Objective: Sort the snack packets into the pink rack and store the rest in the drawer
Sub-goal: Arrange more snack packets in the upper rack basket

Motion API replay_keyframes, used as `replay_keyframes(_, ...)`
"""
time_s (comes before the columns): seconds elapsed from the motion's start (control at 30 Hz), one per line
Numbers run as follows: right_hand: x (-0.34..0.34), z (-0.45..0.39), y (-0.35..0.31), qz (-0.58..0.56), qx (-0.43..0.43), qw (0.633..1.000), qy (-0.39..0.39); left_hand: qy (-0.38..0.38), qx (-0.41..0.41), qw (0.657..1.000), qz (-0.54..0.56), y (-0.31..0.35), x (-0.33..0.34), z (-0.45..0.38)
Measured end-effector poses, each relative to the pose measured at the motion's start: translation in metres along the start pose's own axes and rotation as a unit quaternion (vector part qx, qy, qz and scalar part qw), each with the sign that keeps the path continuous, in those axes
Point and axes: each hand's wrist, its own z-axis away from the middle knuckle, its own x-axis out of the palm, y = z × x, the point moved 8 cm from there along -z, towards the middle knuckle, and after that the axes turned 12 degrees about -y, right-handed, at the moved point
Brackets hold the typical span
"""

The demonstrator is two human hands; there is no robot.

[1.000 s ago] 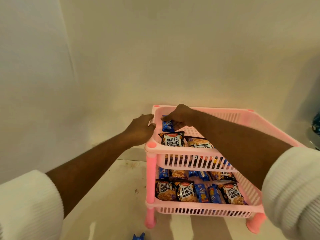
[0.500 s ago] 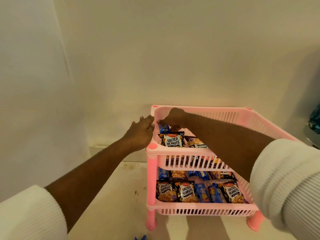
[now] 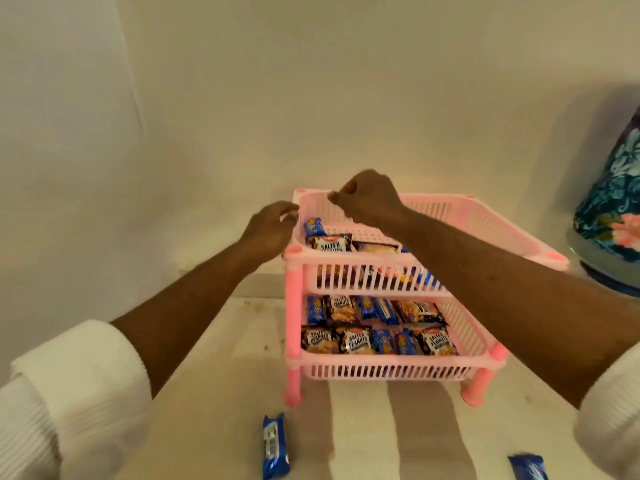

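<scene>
sorting step; right hand over rack, fingers curled, empty; left hand loose, empty; next: pick blue packet off surface.

Pink rack, blue packets on floor

Right hand curled, empty, above pink rack; left hand at rack's left rim; blue packet inside.

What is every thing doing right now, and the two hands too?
pink rack: upright, both shelves holding packets.
small blue packet: leaning in top shelf's back corner.
blue packet: flat, outside the rack.
second blue packet: flat, outside, partly cut off.
left hand: at the rack's rim, holding nothing.
right hand: above top shelf, curled, empty.
</scene>
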Motion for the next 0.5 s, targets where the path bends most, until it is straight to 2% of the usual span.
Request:
replay_keyframes(0.13,-0.025,0.085,-0.027,0.003,-0.147,0.981,0.125,0.060,0.050,0.992,0.102,-0.009,0.004,0.046)
replay_keyframes(0.27,-0.013,0.165,-0.013,-0.040,-0.249,0.950,0.184,0.143,0.049,0.977,0.150,-0.053,0.024,0.105)
replay_keyframes(0.37,0.030,0.210,0.015,-0.038,-0.262,0.953,0.150,0.179,0.004,0.974,0.138,-0.104,0.052,0.142)
replay_keyframes(0.5,0.122,0.254,0.060,0.002,-0.191,0.982,0.015,0.090,-0.138,0.984,0.060,-0.182,0.111,0.173)
